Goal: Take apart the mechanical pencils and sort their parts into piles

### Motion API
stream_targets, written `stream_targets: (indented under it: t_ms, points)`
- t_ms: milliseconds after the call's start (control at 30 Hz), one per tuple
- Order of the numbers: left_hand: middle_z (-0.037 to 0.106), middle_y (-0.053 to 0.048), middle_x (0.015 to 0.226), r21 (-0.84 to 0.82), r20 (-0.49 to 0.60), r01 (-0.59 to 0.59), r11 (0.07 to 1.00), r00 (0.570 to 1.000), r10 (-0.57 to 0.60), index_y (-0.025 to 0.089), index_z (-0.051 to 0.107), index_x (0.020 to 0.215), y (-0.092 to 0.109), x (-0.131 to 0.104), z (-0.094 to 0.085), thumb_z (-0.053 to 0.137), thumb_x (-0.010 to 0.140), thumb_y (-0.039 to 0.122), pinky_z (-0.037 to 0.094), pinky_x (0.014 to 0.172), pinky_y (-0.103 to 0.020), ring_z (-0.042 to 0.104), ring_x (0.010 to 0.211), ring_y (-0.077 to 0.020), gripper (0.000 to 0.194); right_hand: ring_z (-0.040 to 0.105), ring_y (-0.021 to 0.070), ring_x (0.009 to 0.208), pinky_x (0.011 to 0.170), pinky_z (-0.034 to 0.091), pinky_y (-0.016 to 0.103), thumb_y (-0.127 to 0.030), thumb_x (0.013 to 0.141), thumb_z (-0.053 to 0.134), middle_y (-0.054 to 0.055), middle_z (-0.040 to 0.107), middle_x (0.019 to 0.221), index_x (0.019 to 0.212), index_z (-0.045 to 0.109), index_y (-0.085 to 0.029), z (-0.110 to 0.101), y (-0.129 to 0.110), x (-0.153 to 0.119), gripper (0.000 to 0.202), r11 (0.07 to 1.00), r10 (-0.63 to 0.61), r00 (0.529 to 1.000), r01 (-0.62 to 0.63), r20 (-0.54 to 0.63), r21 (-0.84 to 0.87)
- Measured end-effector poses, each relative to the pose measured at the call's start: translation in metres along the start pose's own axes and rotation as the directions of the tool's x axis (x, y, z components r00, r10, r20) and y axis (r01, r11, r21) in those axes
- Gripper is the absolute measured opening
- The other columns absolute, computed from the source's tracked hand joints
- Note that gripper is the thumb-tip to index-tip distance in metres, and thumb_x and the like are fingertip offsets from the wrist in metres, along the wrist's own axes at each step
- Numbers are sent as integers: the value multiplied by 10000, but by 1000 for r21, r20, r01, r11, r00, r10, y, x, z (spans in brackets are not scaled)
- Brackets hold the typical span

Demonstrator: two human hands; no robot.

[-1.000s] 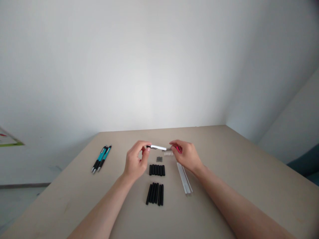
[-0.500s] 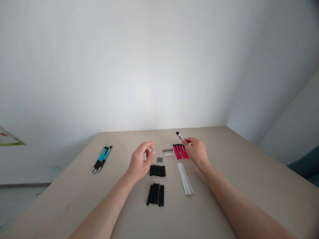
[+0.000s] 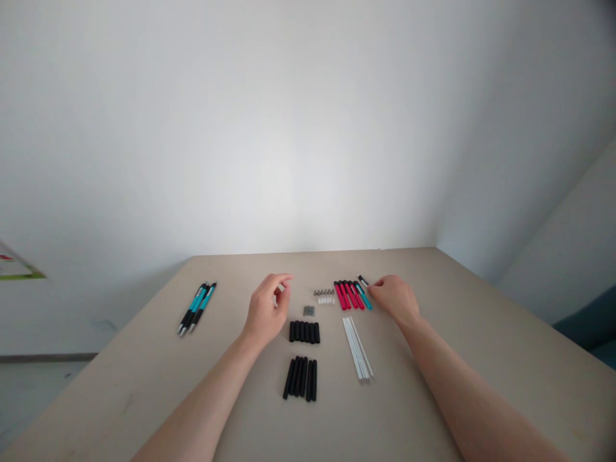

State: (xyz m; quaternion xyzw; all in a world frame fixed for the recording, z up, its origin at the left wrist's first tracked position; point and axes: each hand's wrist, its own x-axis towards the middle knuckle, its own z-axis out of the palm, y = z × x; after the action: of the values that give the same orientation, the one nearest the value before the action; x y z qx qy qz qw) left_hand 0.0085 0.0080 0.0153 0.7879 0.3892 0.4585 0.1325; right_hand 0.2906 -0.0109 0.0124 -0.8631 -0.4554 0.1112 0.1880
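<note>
My right hand (image 3: 395,297) pinches a white pen barrel with a black top (image 3: 363,281); its lower part is hidden by my fingers. The barrel lies at table level, just right of a teal pen barrel (image 3: 364,297) and a row of pink-red pen barrels (image 3: 347,295). My left hand (image 3: 267,307) hovers over the table with loosely curled fingers, the thumb apart from them and nothing between. Close to it are small springs (image 3: 308,311) and a row of short black tubes (image 3: 305,332).
Several longer black tubes (image 3: 301,378) lie nearer me. White ink refills (image 3: 357,350) sit right of centre. Metal tips (image 3: 324,292) and small clear pieces (image 3: 326,301) form two rows. Teal and black pens (image 3: 197,308) rest at left. A wall (image 3: 289,128) stands behind the table.
My right hand has moved right and down, bringing the white barrel from the air to beside the teal barrel, which now shows. My left hand has drawn slightly left.
</note>
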Motion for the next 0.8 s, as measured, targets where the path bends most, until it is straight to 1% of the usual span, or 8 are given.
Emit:
stream_targets:
  t_ms: [100, 200, 300, 433, 500, 800]
  points:
    - [607, -23, 880, 21, -1, 60, 998, 998, -60, 177, 589, 1008, -8, 2, 2, 461, 839, 146, 437, 624, -227, 516, 617, -95, 213, 668, 303, 841, 651, 481, 315, -271, 704, 550, 175, 710, 845, 821, 739, -147, -1, 1, 0, 255, 1000, 2, 1000, -2, 7, -7]
    - [617, -25, 862, 68, -23, 179, 982, 984, -177, 166, 614, 957, -18, 3, 6, 464, 806, 118, 448, 605, -228, 522, 587, -96, 219, 671, 307, 822, 649, 480, 320, -255, 694, 552, 183, 710, 833, 801, 737, -137, 0, 1, 0, 244, 1000, -4, 1000, 4, 18, -10]
    - [628, -27, 861, 166, -5, 263, 951, 964, -265, 166, 628, 942, -29, 4, 9, 465, 778, 93, 468, 647, -243, 540, 581, -99, 243, 672, 300, 822, 655, 479, 314, -237, 686, 546, 181, 711, 827, 796, 737, -140, 0, 1, 1, 241, 1000, -14, 1000, 14, 25, -8]
    - [630, -41, 845, 230, -9, 313, 922, 948, -319, 158, 645, 913, -39, 4, 10, 478, 751, 80, 470, 703, -268, 562, 604, -118, 245, 668, 289, 853, 670, 479, 313, -254, 695, 536, 157, 714, 849, 849, 736, -170, 0, 1, 0, 266, 1000, -25, 999, 25, 23, -3]
    - [632, -48, 848, 257, -15, 336, 906, 939, -344, 158, 650, 907, -40, 4, 9, 480, 748, 85, 468, 723, -277, 579, 633, -132, 243, 667, 290, 863, 674, 479, 316, -265, 703, 534, 156, 713, 862, 867, 734, -176, -1, 2, 0, 274, 1000, -29, 999, 29, 20, -3]
    - [647, -74, 888, 377, -58, 435, 817, 892, -449, 172, 658, 899, -35, 6, 2, 470, 749, 109, 465, 758, -306, 614, 732, -186, 248, 672, 297, 814, 641, 474, 307, -236, 674, 541, 177, 710, 811, 792, 736, -147, 0, 0, -1, 245, 999, -33, 999, 33, 27, -2]
